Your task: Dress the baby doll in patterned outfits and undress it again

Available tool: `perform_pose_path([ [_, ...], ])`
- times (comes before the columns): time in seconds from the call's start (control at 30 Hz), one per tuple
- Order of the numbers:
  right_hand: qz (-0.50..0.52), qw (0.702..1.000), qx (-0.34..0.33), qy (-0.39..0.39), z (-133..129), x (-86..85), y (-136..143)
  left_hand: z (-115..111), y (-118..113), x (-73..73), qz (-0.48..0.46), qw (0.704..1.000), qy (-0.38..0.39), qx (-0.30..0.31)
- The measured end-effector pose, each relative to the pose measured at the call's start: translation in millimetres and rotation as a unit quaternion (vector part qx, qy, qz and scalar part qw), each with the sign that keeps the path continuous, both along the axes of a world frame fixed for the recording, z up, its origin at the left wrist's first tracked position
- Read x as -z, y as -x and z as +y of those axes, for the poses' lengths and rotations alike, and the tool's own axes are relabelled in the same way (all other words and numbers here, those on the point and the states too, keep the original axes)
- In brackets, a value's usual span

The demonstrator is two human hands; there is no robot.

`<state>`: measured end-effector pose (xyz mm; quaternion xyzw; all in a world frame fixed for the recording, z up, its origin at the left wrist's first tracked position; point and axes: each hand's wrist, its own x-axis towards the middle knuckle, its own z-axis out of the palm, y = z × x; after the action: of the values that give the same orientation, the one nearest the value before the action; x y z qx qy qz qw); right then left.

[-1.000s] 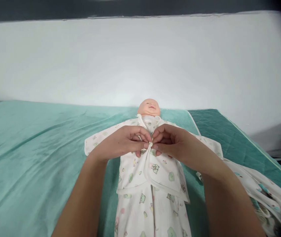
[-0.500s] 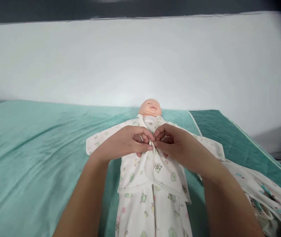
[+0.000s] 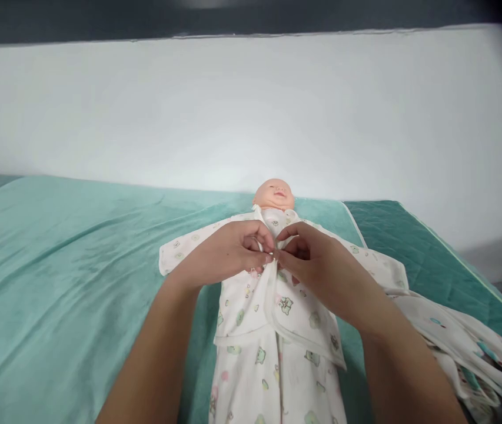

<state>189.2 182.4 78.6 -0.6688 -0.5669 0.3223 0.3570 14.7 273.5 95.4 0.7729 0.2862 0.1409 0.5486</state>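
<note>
A baby doll [image 3: 274, 193] lies on its back, dressed in a white baby jacket [image 3: 251, 312] with a small green and pink print. Matching trousers [image 3: 246, 383] cover its lower part, under the jacket's hem. My left hand [image 3: 237, 250] pinches the jacket's front edge at the chest, thumb against forefinger. Opposite it, fingertips nearly touching, my right hand [image 3: 315, 253] pinches the other front edge. Any fastener between the fingertips is too small and covered to make out. Both jacket sleeves stretch out sideways beyond my wrists.
A light green blanket [image 3: 78, 265] spreads under the doll, over a darker quilted cover [image 3: 392, 235] at right. Beside my right forearm lies a heap of white printed cloth [image 3: 449, 330]. Behind the bed rises a pale wall [image 3: 233, 118].
Both hands stay at the jacket's chest, with the fingertips shifted slightly. The lower front edges now lie more spread, the right one overlapping in a curve. The view has moved a little.
</note>
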Motion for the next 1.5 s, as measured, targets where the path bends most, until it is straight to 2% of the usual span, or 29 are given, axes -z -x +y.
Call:
perform_pose_path([
  [0.17, 0.009, 1.000, 0.001, -0.017, -1, -3.3, -3, -2, 3, -4.9, 0.002, 0.998, -0.017, -0.057],
  [0.23, -0.010, 0.999, 0.038, -0.020, 0, -2.5, -16, -2, 10, -10.4, 0.041, 0.992, -0.060, -0.102],
  [0.27, -0.046, 0.995, 0.082, -0.022, 1, -0.4, -24, -2, 15, -13.3, 0.079, 0.982, -0.099, -0.143],
  [0.3, -0.095, 0.986, 0.134, -0.023, 2, 3.0, -34, -2, 19, -15.7, 0.128, 0.960, -0.150, -0.197],
  [0.37, -0.203, 0.952, 0.228, -0.025, 6, 14.0, -52, -1, 25, -17.6, 0.235, 0.884, -0.262, -0.307],
  [0.4, -0.241, 0.937, 0.251, -0.028, 8, 21.2, -60, 1, 27, -16.3, 0.273, 0.843, -0.309, -0.346],
  [0.43, -0.261, 0.930, 0.254, -0.040, 12, 29.1, -65, 3, 27, -13.3, 0.296, 0.813, -0.342, -0.366],
  [0.47, -0.266, 0.931, 0.243, -0.060, 16, 37.1, -69, 6, 25, -8.5, 0.303, 0.802, -0.361, -0.366],
  [0.5, -0.263, 0.934, 0.224, -0.088, 21, 44.7, -70, 10, 22, -2.1, 0.295, 0.808, -0.370, -0.351],
  [0.6, -0.225, 0.951, 0.141, -0.157, 34, 61.9, -64, 22, 9, 21.7, 0.207, 0.873, -0.360, -0.256],
  [0.67, -0.182, 0.965, 0.094, -0.161, 40, 67.7, -60, 29, 2, 35.8, 0.143, 0.907, -0.337, -0.207],
  [0.73, -0.145, 0.975, 0.078, -0.149, 43, 70.8, -59, 34, 0, 44.8, 0.108, 0.924, -0.312, -0.194],
  [0.8, -0.140, 0.976, 0.097, -0.137, 43, 73.0, -60, 37, 2, 48.7, 0.103, 0.929, -0.295, -0.201],
  [0.93, -0.181, 0.966, 0.147, -0.113, 43, 75.7, -63, 40, 5, 51.0, 0.137, 0.917, -0.287, -0.241],
  [1.13, -0.166, 0.961, 0.208, -0.072, 48, 75.7, -73, 48, 10, 54.8, 0.250, 0.854, -0.340, -0.305],
  [1.23, -0.190, 0.939, 0.271, -0.096, 45, 74.5, -84, 54, 20, 54.4, 0.312, 0.814, -0.324, -0.366],
  [1.3, -0.213, 0.923, 0.290, -0.136, 42, 70.3, -86, 57, 26, 53.7, 0.334, 0.803, -0.306, -0.387],
  [1.4, -0.234, 0.929, 0.217, -0.188, 37, 59.5, -74, 56, 28, 52.6, 0.297, 0.803, -0.333, -0.395],
  [1.5, -0.245, 0.945, 0.092, -0.194, 35, 52.3, -55, 50, 20, 51.0, 0.175, 0.835, -0.393, -0.343],
])
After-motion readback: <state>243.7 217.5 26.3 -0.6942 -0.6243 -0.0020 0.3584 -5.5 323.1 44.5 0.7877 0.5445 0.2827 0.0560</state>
